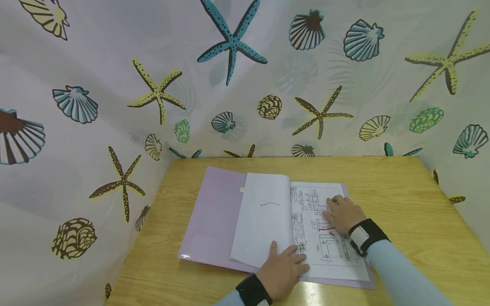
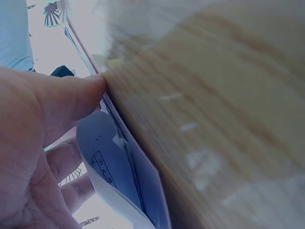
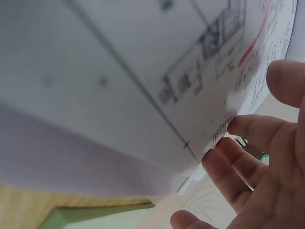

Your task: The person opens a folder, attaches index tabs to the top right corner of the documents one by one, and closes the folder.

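A lilac folder (image 1: pixel 214 212) lies spread on the table with a stack of paper sheets inside. The turned left page (image 1: pixel 264 212) is nearly blank, with a thin red mark. Black technical drawings and red strokes cover the right page (image 1: pixel 306 238). My left hand (image 1: pixel 281 270) rests with spread fingers across the lower edge near the fold; in the left wrist view its thumb (image 2: pixel 76 95) lies by the folder's edge. On the upper right of the drawing page rests my right hand (image 1: pixel 344 212), its fingertips (image 3: pixel 217 167) touching the paper in the right wrist view.
The wooden table (image 1: pixel 402 204) extends around the folder on all sides. Behind and to the sides hangs a pale cloth (image 1: pixel 252 76) printed with starfish and shells. A small yellowish tab (image 1: pixel 242 190) sticks out at the left page's edge.
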Available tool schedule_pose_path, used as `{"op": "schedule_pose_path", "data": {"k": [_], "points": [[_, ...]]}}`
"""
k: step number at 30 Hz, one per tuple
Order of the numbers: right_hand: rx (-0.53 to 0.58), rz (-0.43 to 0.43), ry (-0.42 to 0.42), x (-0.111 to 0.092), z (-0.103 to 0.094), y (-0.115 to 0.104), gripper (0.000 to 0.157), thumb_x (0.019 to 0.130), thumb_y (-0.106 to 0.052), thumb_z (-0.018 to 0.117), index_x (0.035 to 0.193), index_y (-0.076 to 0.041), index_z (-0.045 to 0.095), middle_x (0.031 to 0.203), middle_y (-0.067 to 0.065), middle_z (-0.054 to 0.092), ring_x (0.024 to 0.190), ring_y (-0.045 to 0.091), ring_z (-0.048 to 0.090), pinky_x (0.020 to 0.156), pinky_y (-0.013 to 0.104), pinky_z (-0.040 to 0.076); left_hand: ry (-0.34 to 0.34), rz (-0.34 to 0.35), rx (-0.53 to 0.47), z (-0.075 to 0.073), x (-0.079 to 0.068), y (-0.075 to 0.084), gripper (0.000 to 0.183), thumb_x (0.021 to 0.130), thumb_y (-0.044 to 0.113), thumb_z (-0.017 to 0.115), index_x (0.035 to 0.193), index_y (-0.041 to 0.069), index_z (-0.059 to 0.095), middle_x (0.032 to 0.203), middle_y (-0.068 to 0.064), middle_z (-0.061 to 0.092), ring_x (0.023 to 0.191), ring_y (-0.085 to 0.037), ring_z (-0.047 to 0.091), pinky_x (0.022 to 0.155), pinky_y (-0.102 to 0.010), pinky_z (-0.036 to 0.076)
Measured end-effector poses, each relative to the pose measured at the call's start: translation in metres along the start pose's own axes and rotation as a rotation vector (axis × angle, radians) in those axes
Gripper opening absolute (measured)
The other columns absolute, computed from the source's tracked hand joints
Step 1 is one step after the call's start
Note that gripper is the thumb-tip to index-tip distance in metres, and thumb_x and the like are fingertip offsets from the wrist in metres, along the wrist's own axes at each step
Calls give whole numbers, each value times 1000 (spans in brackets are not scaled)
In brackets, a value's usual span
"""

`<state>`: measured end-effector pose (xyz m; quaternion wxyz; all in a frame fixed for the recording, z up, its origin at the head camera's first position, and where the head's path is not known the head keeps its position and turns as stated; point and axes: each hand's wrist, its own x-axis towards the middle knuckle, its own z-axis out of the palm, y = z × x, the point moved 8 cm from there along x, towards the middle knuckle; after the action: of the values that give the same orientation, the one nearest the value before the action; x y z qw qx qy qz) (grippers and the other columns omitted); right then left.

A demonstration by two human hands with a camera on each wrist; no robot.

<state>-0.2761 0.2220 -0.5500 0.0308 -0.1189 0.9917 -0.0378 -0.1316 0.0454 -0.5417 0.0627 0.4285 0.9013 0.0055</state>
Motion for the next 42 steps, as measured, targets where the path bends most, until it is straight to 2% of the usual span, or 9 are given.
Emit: {"op": "schedule_pose_path", "data": {"k": [6,12,18,27,33,37,42], "points": [[-17,21,7,-4,-7,0,55,94,-38,54,136,-4,46,129,26,47,117,44,43,88,68,38,-6,-1,-10,0,0,0,38,90,37,61,127,39,54,137,15,46,133,-16,28,95,-67,32],[-24,43,22,-3,-6,1,58,94,-39,53,133,2,46,127,26,49,115,44,44,91,66,37,-9,1,-4,0,0,0,38,90,37,60,127,39,54,138,15,45,133,-16,28,95,-67,32],[-27,60,21,-3,-6,2,57,93,-41,54,131,1,48,125,25,51,113,43,46,89,67,37,-4,6,2,0,0,0,38,90,37,61,127,38,54,138,15,45,133,-16,28,95,-68,32],[-33,32,18,-3,-3,2,57,94,-44,50,138,-7,45,125,23,51,113,44,45,89,71,35,7,8,8,0,-1,1,39,89,37,62,127,38,54,138,15,46,133,-16,28,95,-68,32],[5,9,-14,-5,-3,0,53,95,-43,49,138,-13,46,130,25,47,116,46,42,89,72,34,5,5,-9,-1,-1,0,38,89,36,62,126,38,55,138,14,46,133,-17,28,95,-68,32],[44,-3,-40,-8,-4,-1,52,96,-41,46,138,-10,45,135,28,42,119,50,39,90,72,34,-1,4,-13,-2,-1,0,39,89,36,62,127,38,54,138,14,46,133,-17,28,95,-69,31],[89,15,-75,-11,-5,-1,53,97,-35,45,138,-1,42,139,30,37,124,50,33,94,70,30,-16,1,-18,-1,-1,0,39,89,36,61,128,39,53,138,15,45,134,-16,27,95,-68,31]]}}
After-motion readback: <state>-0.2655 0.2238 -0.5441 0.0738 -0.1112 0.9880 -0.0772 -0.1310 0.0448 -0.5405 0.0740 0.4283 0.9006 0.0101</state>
